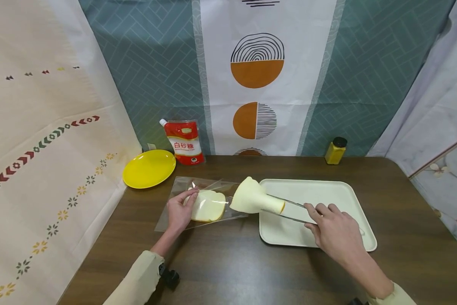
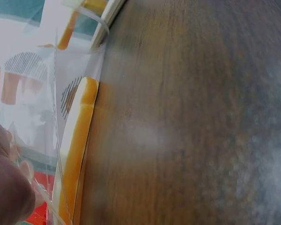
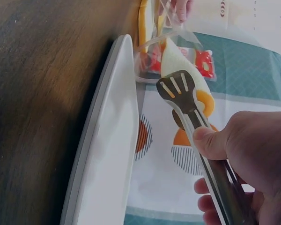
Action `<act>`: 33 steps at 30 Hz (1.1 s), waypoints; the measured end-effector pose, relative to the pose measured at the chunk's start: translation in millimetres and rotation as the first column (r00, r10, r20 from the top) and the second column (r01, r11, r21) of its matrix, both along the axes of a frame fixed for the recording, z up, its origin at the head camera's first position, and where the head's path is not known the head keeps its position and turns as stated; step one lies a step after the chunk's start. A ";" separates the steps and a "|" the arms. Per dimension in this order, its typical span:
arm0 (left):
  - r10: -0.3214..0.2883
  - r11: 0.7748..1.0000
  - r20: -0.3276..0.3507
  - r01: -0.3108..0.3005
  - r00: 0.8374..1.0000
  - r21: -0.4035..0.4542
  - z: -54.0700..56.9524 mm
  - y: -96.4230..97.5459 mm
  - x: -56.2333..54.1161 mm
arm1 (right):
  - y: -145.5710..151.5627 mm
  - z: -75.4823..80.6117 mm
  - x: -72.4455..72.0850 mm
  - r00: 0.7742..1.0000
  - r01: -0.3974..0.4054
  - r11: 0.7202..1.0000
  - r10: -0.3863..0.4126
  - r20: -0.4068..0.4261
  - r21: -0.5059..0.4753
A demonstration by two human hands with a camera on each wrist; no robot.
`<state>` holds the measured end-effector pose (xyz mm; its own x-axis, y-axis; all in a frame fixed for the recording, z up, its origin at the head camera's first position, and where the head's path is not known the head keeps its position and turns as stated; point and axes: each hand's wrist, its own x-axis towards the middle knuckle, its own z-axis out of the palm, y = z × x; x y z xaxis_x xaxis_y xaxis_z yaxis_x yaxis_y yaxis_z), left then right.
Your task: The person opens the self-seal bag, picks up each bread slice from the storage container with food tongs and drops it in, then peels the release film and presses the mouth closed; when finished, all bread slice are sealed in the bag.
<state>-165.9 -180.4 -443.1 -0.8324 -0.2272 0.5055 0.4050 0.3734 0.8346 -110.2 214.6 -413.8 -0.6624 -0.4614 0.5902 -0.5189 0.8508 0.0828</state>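
Note:
My left hand pinches the edge of a clear plastic bag that lies on the table. Inside the bag is one slice of bread, flat, its brown crust showing in the left wrist view. My right hand holds metal tongs, whose slotted tips squeeze a second bread slice. This slice is folded at the gripped end and fans out toward the bag, its wide end right at the bag's mouth, above the left edge of the white tray.
Behind the bag lie a yellow plate at left and a red and white pouch of sugar leaning on the curtain. A yellow jar with a black lid stands at the back right. The brown table stretches in front.

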 end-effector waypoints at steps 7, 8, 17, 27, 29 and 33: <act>0.012 1.000 0.032 -0.013 0.999 0.018 -0.6 0.8 -0.3 | -4.6 -0.3 -4.9 0.998 -0.051 0.998 0.052 -0.020 0.030; 0.013 1.000 0.035 -0.014 0.999 0.021 -0.6 0.8 -0.4 | -5.5 -0.1 -5.7 0.998 -0.057 0.998 0.058 -0.021 0.035; 0.021 1.000 0.034 -0.021 0.999 0.019 0.2 1.6 -0.7 | -14.9 5.2 -10.7 0.996 -0.085 0.995 0.084 0.016 0.060; 0.010 1.000 0.024 -0.010 1.000 0.011 -0.3 0.1 -0.4 | -24.7 9.0 -21.4 0.980 -0.094 0.993 0.081 0.181 0.064; 0.004 1.000 0.016 -0.005 1.000 0.015 -0.3 -0.2 -0.3 | -26.2 9.8 -24.2 0.973 -0.095 0.993 0.079 0.218 0.065; 0.012 1.000 -0.006 -0.012 1.000 0.003 1.0 0.5 0.7 | -28.8 11.1 -29.3 0.958 -0.102 0.992 0.078 0.275 0.073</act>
